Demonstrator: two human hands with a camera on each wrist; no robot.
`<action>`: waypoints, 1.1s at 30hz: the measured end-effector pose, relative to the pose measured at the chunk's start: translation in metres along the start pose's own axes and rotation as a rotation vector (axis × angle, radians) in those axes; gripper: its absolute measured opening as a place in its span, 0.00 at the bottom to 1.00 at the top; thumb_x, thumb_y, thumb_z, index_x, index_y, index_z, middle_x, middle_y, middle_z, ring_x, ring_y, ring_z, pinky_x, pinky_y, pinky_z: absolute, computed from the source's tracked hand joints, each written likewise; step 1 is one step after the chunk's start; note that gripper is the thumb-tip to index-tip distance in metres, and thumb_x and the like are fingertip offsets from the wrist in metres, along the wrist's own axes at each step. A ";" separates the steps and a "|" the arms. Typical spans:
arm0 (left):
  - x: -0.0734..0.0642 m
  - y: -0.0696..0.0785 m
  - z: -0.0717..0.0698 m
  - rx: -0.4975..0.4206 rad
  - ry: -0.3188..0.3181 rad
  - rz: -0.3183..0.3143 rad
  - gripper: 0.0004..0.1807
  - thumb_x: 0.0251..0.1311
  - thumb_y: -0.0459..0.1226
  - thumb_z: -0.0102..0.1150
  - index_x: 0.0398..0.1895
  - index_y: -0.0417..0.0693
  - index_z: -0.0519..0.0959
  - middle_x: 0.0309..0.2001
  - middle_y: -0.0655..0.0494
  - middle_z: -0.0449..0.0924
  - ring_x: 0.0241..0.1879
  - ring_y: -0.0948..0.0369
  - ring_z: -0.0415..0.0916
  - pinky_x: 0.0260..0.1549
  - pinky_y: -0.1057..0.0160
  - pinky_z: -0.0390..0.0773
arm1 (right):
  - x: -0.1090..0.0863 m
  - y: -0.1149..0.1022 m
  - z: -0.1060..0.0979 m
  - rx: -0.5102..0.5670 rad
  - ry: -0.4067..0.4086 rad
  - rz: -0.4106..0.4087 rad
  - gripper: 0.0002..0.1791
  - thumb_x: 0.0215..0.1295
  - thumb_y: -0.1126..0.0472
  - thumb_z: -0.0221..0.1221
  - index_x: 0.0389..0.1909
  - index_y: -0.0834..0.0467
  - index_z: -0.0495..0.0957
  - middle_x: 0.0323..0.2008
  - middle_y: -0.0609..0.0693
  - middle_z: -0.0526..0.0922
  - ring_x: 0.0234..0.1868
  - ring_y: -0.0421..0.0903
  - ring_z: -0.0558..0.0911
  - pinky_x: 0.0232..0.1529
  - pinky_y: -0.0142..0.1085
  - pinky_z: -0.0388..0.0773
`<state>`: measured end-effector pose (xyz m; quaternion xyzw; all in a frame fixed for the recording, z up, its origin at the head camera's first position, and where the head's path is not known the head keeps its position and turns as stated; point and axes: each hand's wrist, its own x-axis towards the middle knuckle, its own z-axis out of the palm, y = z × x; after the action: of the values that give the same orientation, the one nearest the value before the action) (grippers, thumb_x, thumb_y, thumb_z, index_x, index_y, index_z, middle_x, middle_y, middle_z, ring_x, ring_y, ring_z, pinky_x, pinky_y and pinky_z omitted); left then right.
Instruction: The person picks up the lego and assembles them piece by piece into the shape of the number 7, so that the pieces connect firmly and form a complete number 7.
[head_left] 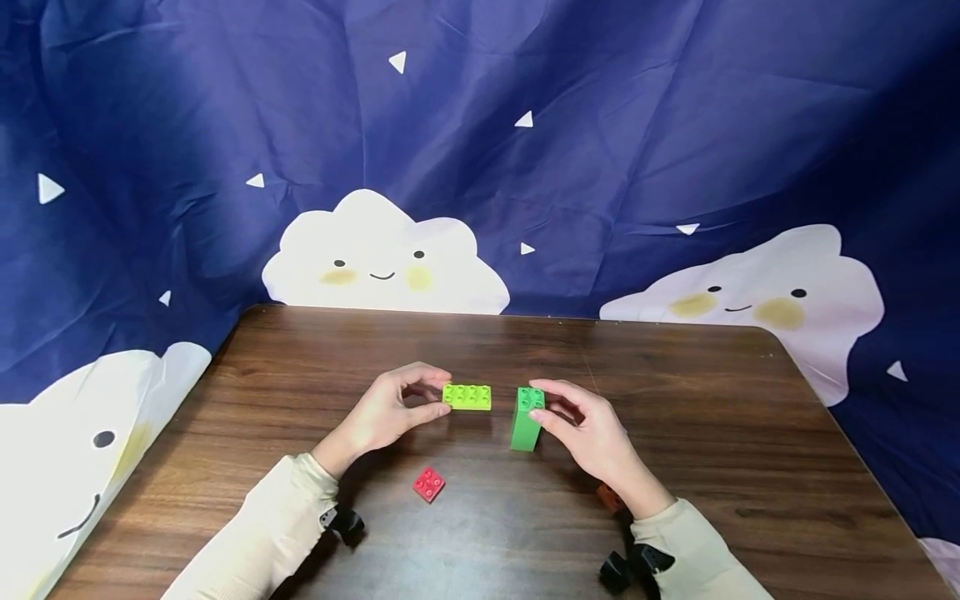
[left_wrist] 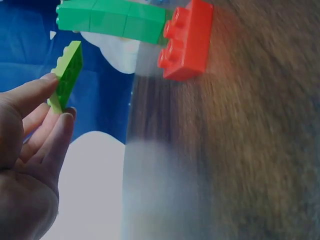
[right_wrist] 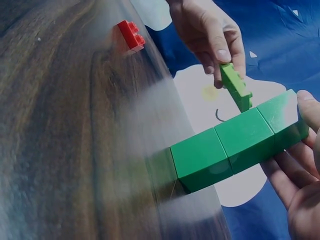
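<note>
Between thumb and fingers, my left hand [head_left: 388, 408] pinches the left end of a lime-green toy building brick [head_left: 472, 397], flat with two rows of studs facing up. It is raised above the table; its hollow underside shows in the left wrist view. To its right stands an upright tower of green bricks [right_wrist: 225, 149], three high, gripped near the top by my right hand [head_left: 588, 425]. A small gap separates the lime brick from the tower in the head view. A red brick [head_left: 429, 484] lies studs-up on the table, nearer the body.
An orange-brown brick [head_left: 609, 497] sits partly hidden beneath my right wrist. The dark wooden table [head_left: 712, 400] reaches back to a blue curtain [head_left: 570, 167] with white clouds. Black wrist cameras hang under both sleeves.
</note>
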<state>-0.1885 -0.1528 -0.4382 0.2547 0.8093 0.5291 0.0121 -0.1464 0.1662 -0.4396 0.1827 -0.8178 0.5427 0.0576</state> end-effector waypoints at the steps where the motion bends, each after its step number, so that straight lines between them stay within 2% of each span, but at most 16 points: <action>1: 0.000 0.001 0.000 -0.005 0.006 0.004 0.20 0.61 0.29 0.77 0.57 0.41 0.86 0.49 0.49 0.90 0.43 0.62 0.87 0.52 0.55 0.89 | 0.000 0.000 0.000 -0.001 0.000 -0.004 0.22 0.72 0.65 0.69 0.65 0.61 0.83 0.57 0.57 0.89 0.51 0.35 0.86 0.51 0.26 0.87; 8: 0.000 0.007 0.003 -0.030 0.036 0.041 0.20 0.61 0.27 0.76 0.57 0.40 0.86 0.51 0.47 0.90 0.43 0.61 0.88 0.52 0.64 0.87 | 0.000 0.000 -0.001 0.000 -0.009 -0.021 0.22 0.72 0.65 0.69 0.65 0.63 0.83 0.57 0.57 0.89 0.51 0.35 0.86 0.52 0.27 0.86; 18: -0.001 0.014 0.005 -0.051 0.057 0.083 0.21 0.61 0.26 0.76 0.58 0.35 0.85 0.52 0.45 0.89 0.43 0.62 0.87 0.53 0.66 0.86 | 0.001 0.000 -0.002 0.002 -0.007 -0.008 0.22 0.71 0.66 0.70 0.64 0.60 0.84 0.57 0.58 0.89 0.50 0.34 0.86 0.52 0.26 0.86; 27: 0.001 0.022 0.012 -0.103 0.052 0.124 0.20 0.62 0.26 0.75 0.58 0.37 0.85 0.53 0.44 0.89 0.46 0.53 0.89 0.54 0.65 0.87 | 0.001 0.000 -0.001 0.009 -0.010 -0.018 0.22 0.71 0.67 0.70 0.64 0.62 0.83 0.58 0.59 0.88 0.50 0.33 0.85 0.51 0.26 0.86; 33: 0.003 0.025 0.015 -0.116 0.064 0.149 0.21 0.60 0.24 0.75 0.58 0.35 0.85 0.53 0.43 0.89 0.47 0.57 0.88 0.54 0.63 0.88 | 0.002 0.002 -0.001 0.001 -0.006 -0.027 0.22 0.72 0.66 0.69 0.64 0.64 0.83 0.56 0.58 0.89 0.49 0.33 0.86 0.49 0.27 0.87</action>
<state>-0.1771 -0.1312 -0.4222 0.2960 0.7561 0.5824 -0.0387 -0.1490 0.1672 -0.4405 0.1951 -0.8151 0.5419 0.0623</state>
